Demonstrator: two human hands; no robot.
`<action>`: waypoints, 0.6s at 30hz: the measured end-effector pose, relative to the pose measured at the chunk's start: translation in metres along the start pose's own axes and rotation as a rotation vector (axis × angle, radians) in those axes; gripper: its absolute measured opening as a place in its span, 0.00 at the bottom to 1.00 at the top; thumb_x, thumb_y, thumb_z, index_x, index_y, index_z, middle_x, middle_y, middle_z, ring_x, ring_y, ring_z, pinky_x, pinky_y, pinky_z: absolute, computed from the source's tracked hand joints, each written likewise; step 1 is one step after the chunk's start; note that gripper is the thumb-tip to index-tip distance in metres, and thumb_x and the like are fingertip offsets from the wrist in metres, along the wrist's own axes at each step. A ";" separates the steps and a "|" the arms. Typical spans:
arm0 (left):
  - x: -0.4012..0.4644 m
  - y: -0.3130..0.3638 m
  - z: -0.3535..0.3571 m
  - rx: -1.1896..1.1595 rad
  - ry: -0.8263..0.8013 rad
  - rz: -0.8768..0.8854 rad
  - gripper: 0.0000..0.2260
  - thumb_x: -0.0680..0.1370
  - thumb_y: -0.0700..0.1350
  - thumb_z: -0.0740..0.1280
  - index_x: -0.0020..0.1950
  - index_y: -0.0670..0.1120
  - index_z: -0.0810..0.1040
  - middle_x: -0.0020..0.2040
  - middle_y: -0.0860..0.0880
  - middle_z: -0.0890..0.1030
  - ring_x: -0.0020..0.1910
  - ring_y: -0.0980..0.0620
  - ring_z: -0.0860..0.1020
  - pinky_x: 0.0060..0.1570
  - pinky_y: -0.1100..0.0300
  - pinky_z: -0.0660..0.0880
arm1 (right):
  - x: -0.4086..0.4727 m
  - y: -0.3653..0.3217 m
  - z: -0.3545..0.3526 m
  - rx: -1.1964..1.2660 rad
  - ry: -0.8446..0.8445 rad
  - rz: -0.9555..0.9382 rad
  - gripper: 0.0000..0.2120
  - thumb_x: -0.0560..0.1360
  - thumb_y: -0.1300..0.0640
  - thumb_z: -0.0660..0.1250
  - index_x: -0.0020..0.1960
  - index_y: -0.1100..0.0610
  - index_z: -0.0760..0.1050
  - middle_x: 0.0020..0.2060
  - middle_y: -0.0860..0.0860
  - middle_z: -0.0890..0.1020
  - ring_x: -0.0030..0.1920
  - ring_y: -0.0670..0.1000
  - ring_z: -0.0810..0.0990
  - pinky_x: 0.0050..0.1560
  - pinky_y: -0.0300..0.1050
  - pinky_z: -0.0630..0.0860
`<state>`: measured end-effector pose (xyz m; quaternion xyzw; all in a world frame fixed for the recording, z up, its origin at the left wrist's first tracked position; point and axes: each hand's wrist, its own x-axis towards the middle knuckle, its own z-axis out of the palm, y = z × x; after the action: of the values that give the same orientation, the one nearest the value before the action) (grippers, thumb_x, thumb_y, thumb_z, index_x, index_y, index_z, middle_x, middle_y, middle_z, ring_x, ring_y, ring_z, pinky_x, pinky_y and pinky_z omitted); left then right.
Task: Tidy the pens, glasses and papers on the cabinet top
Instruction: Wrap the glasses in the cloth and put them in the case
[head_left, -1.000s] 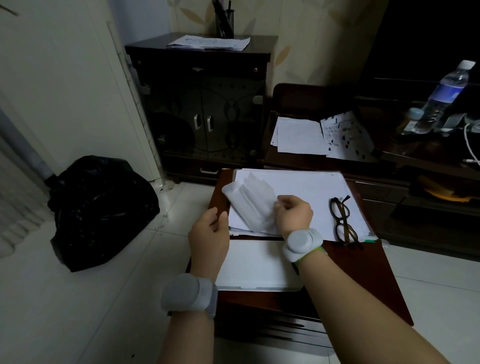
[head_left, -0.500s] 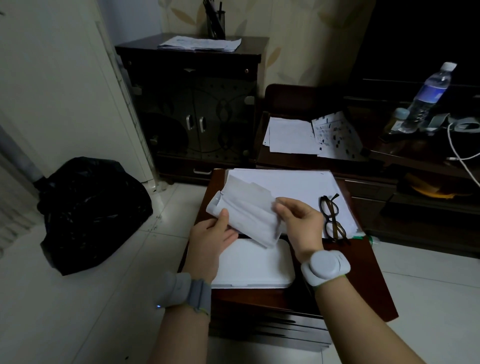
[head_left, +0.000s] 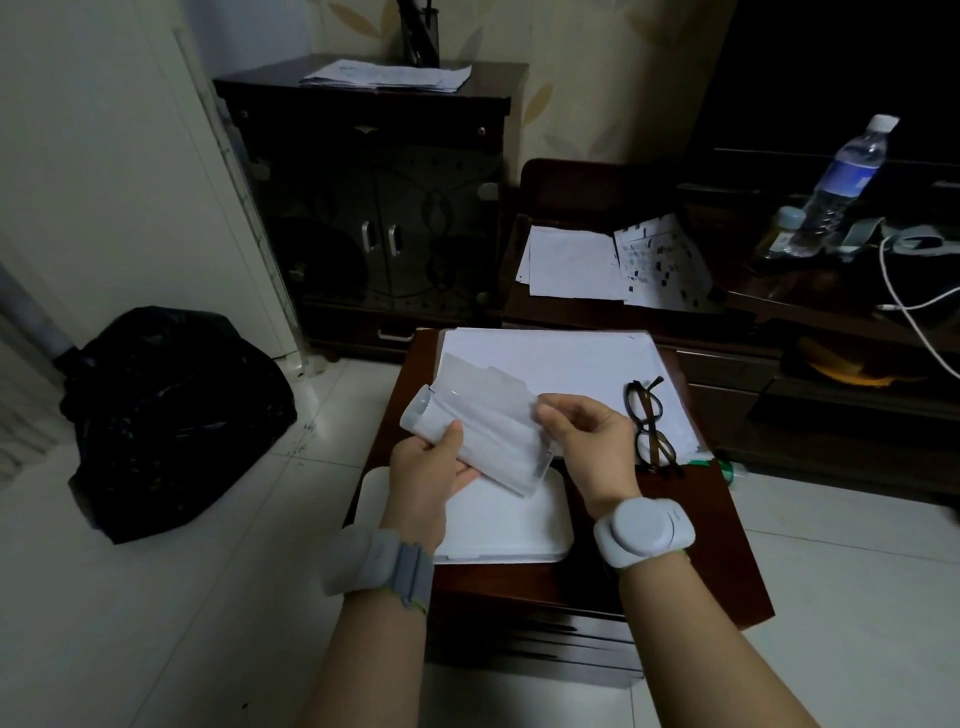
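A pale, translucent glasses case (head_left: 483, 436) is lifted above the low brown cabinet top (head_left: 717, 551). My left hand (head_left: 423, 480) grips its lower left end with the thumb on top. My right hand (head_left: 587, 447) pinches the edge of its raised flap. Dark-framed glasses (head_left: 649, 421) lie folded open on a stack of white papers (head_left: 561, 358), just right of my right hand. A white flat box (head_left: 498, 525) lies under the case on the near part of the cabinet top.
More loose papers (head_left: 571, 262) lie on a dark side table behind. A tall dark cabinet (head_left: 374, 208) at the back carries papers (head_left: 387, 78) and a pen holder (head_left: 418, 31). A black bag (head_left: 171, 415) sits on the floor left; a water bottle (head_left: 841, 182) stands right.
Both hands lifted the case off the paper stack and drew it nearer. My left hand took hold of its lower end, and my right hand moved to its flap edge.
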<state>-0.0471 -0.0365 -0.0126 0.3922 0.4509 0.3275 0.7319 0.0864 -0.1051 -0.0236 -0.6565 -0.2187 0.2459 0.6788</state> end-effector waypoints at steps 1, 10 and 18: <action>0.000 0.000 0.000 -0.009 -0.009 0.001 0.07 0.79 0.40 0.63 0.55 0.41 0.76 0.53 0.43 0.79 0.48 0.48 0.80 0.44 0.57 0.78 | 0.000 -0.001 -0.001 0.003 -0.010 0.002 0.02 0.72 0.62 0.72 0.42 0.56 0.82 0.38 0.50 0.84 0.39 0.44 0.81 0.44 0.35 0.75; -0.003 0.003 -0.003 -0.008 0.024 -0.012 0.08 0.79 0.40 0.63 0.57 0.40 0.75 0.54 0.43 0.79 0.48 0.48 0.79 0.35 0.62 0.79 | 0.004 -0.005 -0.021 -0.590 0.237 -0.109 0.11 0.77 0.55 0.63 0.49 0.61 0.81 0.44 0.56 0.83 0.47 0.53 0.79 0.44 0.41 0.71; -0.003 0.007 -0.002 -0.005 0.049 -0.024 0.04 0.79 0.38 0.63 0.53 0.43 0.74 0.48 0.46 0.79 0.44 0.51 0.79 0.39 0.58 0.77 | 0.020 0.012 -0.051 -1.152 0.384 0.001 0.15 0.75 0.61 0.63 0.60 0.63 0.73 0.57 0.63 0.75 0.59 0.64 0.71 0.58 0.54 0.68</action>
<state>-0.0511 -0.0347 -0.0060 0.3768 0.4725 0.3293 0.7255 0.1335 -0.1324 -0.0382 -0.9510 -0.1899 -0.0346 0.2417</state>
